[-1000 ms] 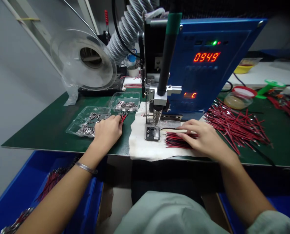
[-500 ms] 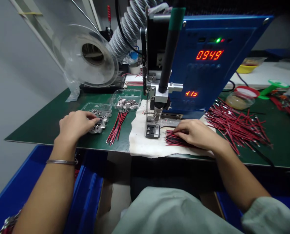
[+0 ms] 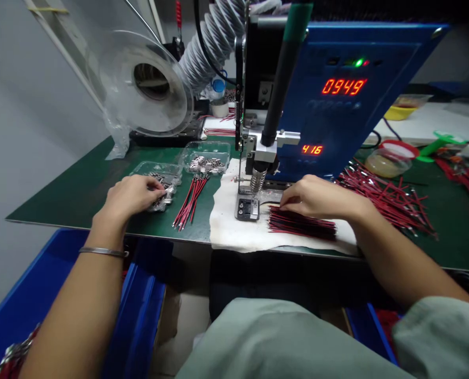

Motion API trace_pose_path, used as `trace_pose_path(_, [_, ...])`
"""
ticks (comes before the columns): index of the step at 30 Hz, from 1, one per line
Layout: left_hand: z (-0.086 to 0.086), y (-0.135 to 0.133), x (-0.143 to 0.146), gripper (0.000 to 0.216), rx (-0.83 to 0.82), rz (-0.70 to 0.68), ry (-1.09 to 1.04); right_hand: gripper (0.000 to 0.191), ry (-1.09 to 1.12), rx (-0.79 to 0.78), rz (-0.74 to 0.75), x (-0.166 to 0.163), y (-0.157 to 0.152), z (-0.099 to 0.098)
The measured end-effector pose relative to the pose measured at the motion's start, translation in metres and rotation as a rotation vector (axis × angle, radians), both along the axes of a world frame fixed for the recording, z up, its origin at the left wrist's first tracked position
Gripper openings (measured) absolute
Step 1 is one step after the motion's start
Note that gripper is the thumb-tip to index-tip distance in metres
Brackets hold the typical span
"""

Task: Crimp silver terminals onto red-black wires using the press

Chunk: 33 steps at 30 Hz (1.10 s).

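My left hand (image 3: 131, 193) rests on a clear plastic tray (image 3: 157, 179) of small metal parts, its fingers curled down among them. What they pinch is hidden. A short bundle of red wires (image 3: 189, 199) lies just right of that tray. My right hand (image 3: 317, 197) is closed in a pinch at the near row of red wires (image 3: 301, 225) on the white cloth (image 3: 226, 231), its fingertips beside the small metal fixture (image 3: 247, 207) under the soldering head (image 3: 258, 179). Whether a wire sits in the pinch is unclear.
A blue machine (image 3: 337, 105) shows 0949 and 416 in red digits. A second clear tray (image 3: 206, 160) of metal parts, a clear reel (image 3: 147, 84) and a ribbed hose (image 3: 206, 47) stand behind. Loose red wires (image 3: 388, 197) lie at the right. Blue bins (image 3: 32, 300) sit below the bench.
My left hand let go of the red wire bundle and moved left onto the parts tray. My right hand slid from flat on the wires to a pinch near the fixture.
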<state>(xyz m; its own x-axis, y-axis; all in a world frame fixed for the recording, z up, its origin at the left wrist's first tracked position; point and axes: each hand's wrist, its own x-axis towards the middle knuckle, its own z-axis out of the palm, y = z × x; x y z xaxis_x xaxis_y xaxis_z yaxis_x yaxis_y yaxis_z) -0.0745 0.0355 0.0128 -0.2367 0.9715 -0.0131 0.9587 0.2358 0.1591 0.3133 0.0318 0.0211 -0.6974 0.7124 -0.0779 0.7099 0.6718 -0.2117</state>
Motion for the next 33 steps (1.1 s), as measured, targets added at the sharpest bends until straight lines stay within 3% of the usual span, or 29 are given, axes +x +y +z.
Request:
trace_pose_path(4, [0.0, 0.004, 0.005, 0.015, 0.064, -0.039, -0.034, 0.019, -0.016, -0.026, 0.078, -0.006, 0.009, 0.007])
trace_pose_path(10, [0.002, 0.005, 0.004, 0.01, 0.111, -0.045, -0.052, 0.019, 0.196, -0.259, 0.142, -0.005, 0.014, 0.009])
trace_pose_path(15, [0.008, -0.012, 0.022, 0.014, 0.447, -0.06, -0.284, 0.02, 0.431, -0.476, -0.02, 0.0, 0.013, -0.003])
trace_pose_path(20, [-0.008, -0.034, 0.092, 0.013, 0.602, -0.195, -0.831, 0.025, 0.498, -0.338, -0.081, -0.014, 0.005, -0.014])
trace_pose_path(24, [-0.032, -0.039, 0.142, 0.018, 0.529, -0.192, -1.278, 0.024, 0.479, -0.152, -0.107, -0.024, 0.001, -0.022])
trace_pose_path(29, [-0.052, -0.037, 0.167, 0.045, 0.451, -0.071, -1.597, 0.017, 0.513, -0.054, -0.014, -0.025, 0.0, -0.027])
trace_pose_path(33, [-0.059, -0.035, 0.169, 0.03, 0.482, -0.067, -1.627, 0.017, 0.537, 0.016, 0.042, -0.024, 0.0, -0.029])
